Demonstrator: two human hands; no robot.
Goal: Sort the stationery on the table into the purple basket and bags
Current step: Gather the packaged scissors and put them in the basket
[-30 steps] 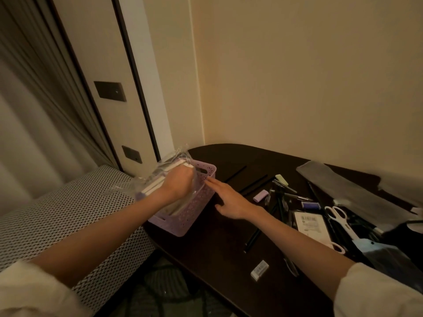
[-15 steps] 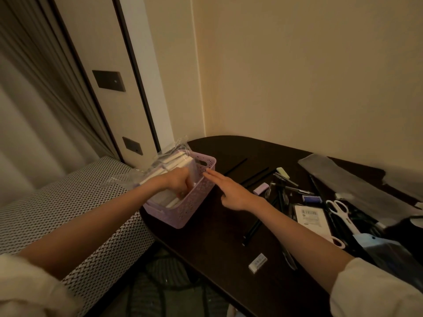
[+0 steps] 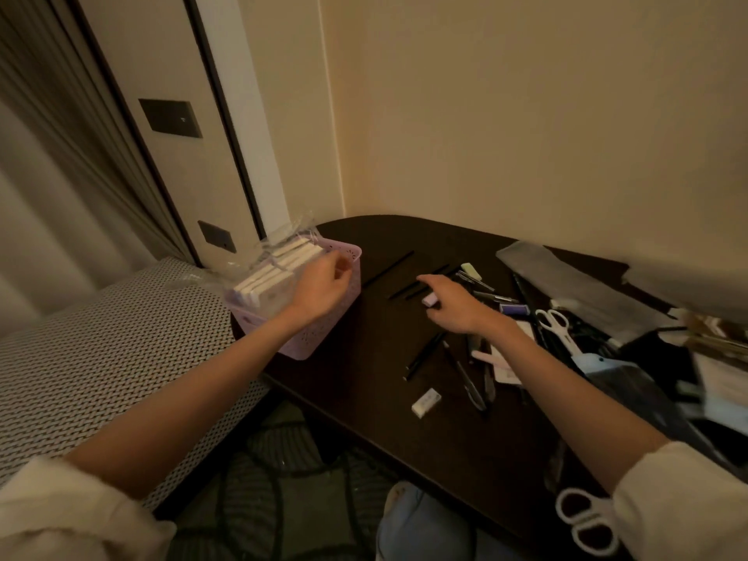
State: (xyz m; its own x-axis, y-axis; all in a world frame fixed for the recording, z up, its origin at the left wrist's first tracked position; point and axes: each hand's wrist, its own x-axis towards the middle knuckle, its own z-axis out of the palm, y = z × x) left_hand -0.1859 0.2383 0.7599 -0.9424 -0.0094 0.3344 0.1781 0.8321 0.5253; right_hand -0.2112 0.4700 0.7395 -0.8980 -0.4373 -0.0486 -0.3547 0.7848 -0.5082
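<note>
The purple basket (image 3: pixel 309 344) stands at the left end of the dark table (image 3: pixel 364 406). A clear bag of white and lilac pads (image 3: pixel 275 271) sits upright inside it. My left hand (image 3: pixel 324 287) hovers over the basket's right side, just beside the bag, with its fingers loosely curled and nothing in them. Further right, my right hand (image 3: pixel 453 307) stretches low over the table with straight fingers. Its fingertips reach towards thin black pens (image 3: pixel 404 291), and a small lilac eraser (image 3: pixel 430 300) lies by its thumb.
More pens (image 3: pixel 421 360), a white eraser (image 3: pixel 426 402), white scissors (image 3: pixel 556 325) and a grey bag (image 3: pixel 574 285) lie scattered on the table's right part. A second pair of scissors (image 3: pixel 587 520) lies at the near edge. A patterned bench (image 3: pixel 101 338) adjoins the table on the left.
My left hand lowered the bag of pads into the basket and let it go. My right hand left the basket's rim and moved right, over the pens.
</note>
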